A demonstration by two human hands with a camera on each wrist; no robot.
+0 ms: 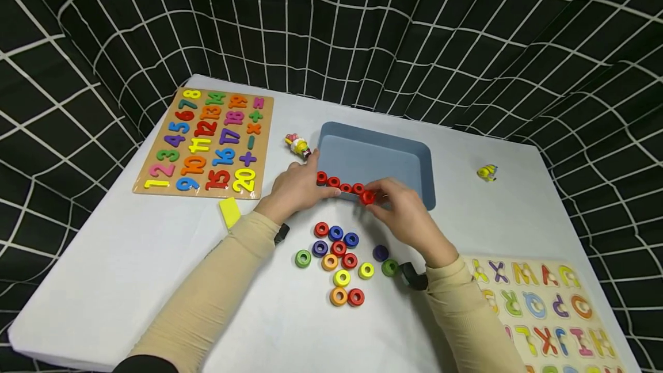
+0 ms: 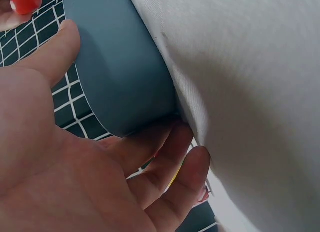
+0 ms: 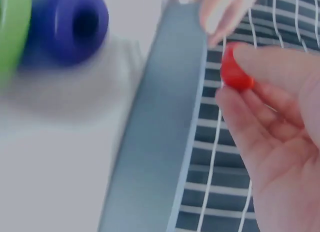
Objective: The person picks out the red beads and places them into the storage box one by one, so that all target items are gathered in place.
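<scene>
Right hand: at the centre of the head view, the right hand (image 1: 401,209) pinched a red ring (image 1: 367,197) between thumb and fingers, the gap closed to the ring's width.
Held red ring: it sat above the tray's near rim, at the right end of the row.
Left hand: left of centre, the left hand (image 1: 296,187) straddled the tray's near-left corner, thumb and index finger spread wide and touching it, no ring between them.
Blue-grey tray: the rectangular tray (image 1: 373,157) lay at upper centre.
Row in tray: four red rings (image 1: 334,185) lined its near wall.
Loose rings: red, blue, purple, orange, yellow and green rings (image 1: 349,266) lay scattered at lower centre on the white desk (image 1: 129,269).
Upper left: a number puzzle board (image 1: 266,114), with a small figurine (image 1: 298,145) to its right and a yellow block (image 1: 230,212) below.
Right side: a small yellow figure (image 1: 487,172).
Lower right: an alphabet puzzle board (image 1: 549,292).
Backdrop: black cloth (image 1: 362,22) with a white grid.
</scene>
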